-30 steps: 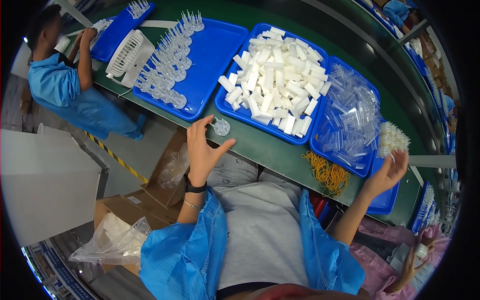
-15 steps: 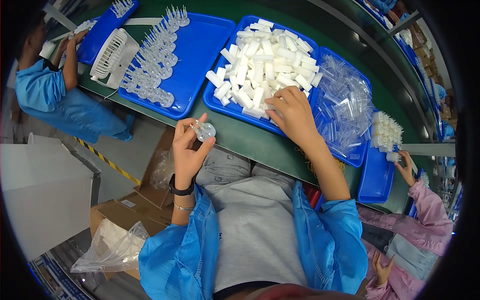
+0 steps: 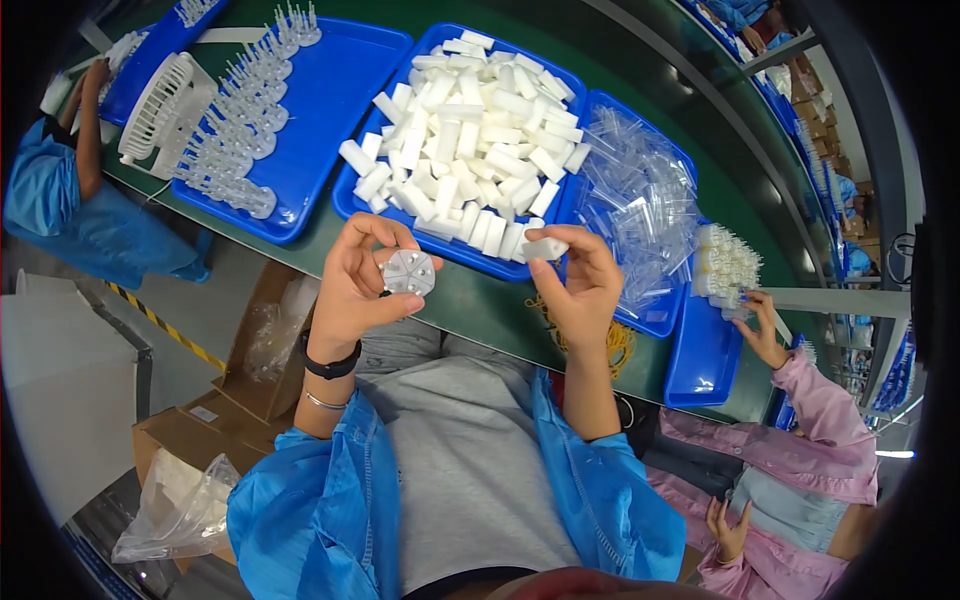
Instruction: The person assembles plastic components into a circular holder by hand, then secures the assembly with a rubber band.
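My left hand (image 3: 362, 275) pinches a small round translucent plastic base (image 3: 410, 272) by its rim, its flat face with several pegs or holes turned up toward me. To its right, my right hand (image 3: 580, 285) grips a white foam block (image 3: 545, 249) between thumb and fingers. The two pieces are apart, held above the table's near edge. Just behind my hands a blue tray (image 3: 345, 196) holds a heap of similar white foam blocks (image 3: 470, 130).
Rows of clear pronged bases stand in a blue tray (image 3: 330, 105) at left, beside a white fan (image 3: 165, 115). Clear plastic pieces (image 3: 635, 200) fill a tray at right. Yellow rubber bands (image 3: 610, 350) lie near the edge. Co-workers sit on both sides; one hand (image 3: 765, 330) touches assembled pieces.
My right hand has come back from the heap toward my left hand, now with a foam block. The round base has turned its flat face up. The whole view has shifted right.
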The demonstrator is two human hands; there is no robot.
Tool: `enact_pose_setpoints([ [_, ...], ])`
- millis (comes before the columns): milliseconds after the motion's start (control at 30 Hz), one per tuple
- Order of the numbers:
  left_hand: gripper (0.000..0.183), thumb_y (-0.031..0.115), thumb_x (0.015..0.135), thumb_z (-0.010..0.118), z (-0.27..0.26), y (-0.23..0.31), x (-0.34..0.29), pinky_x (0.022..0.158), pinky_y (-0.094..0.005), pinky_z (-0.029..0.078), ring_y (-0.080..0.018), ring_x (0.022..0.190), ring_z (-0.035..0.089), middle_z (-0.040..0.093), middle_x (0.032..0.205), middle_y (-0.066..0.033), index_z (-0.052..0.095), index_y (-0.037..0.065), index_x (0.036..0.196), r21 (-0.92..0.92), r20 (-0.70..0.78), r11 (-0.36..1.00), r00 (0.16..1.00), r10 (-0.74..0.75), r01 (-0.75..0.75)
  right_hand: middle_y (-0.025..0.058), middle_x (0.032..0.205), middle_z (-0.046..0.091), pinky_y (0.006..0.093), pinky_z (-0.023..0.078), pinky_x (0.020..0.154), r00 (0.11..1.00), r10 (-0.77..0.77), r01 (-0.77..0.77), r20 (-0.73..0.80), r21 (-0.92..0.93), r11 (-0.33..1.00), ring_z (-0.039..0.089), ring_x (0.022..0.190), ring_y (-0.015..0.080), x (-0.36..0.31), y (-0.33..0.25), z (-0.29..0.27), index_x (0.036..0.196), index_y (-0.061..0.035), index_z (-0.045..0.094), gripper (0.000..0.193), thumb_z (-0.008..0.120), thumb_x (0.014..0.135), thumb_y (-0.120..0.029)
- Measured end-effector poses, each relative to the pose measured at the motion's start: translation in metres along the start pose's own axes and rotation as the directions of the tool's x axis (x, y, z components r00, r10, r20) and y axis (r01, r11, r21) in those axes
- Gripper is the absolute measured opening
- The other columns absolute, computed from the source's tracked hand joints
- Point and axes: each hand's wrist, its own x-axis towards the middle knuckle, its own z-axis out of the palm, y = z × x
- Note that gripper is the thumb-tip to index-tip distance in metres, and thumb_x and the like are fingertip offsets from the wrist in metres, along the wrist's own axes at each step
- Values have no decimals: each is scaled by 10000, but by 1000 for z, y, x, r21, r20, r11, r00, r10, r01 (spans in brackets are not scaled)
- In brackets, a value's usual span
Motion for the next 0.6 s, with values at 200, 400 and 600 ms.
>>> enact_pose_setpoints([
  [200, 437, 158, 706, 775, -3, -17, -7, 714, -261, 530, -210, 927, 621, 546, 1060, -93, 493, 41, 1019, -235, 5, 961, 989, -150, 147, 117, 1007, 612, 272, 427, 850, 987, 144, -132, -77, 141, 981, 577, 937, 165, -14, 19, -17, 1017, 32, 603, 300, 653, 729, 102],
  [400, 648, 417, 799, 660, 1, -32, -9, 614, -215, 481, -182, 879, 619, 583, 1120, -115, 458, 0, 1253, -184, -137, 962, 964, -228, 202, 95, 1022, 573, 260, 440, 839, 969, 181, -153, -167, 166, 974, 563, 900, 152, -21, 28, -25, 1033, 55, 604, 322, 664, 722, 113],
  [600, 562, 353, 820, 660, 0, -36, -10, 640, -208, 481, -164, 862, 617, 603, 1082, -127, 464, 0, 1210, -217, -183, 965, 964, -191, 150, 118, 958, 615, 259, 452, 808, 940, 297, -235, -171, 307, 922, 578, 915, 154, -26, 27, -29, 984, 27, 591, 297, 668, 713, 122],
])
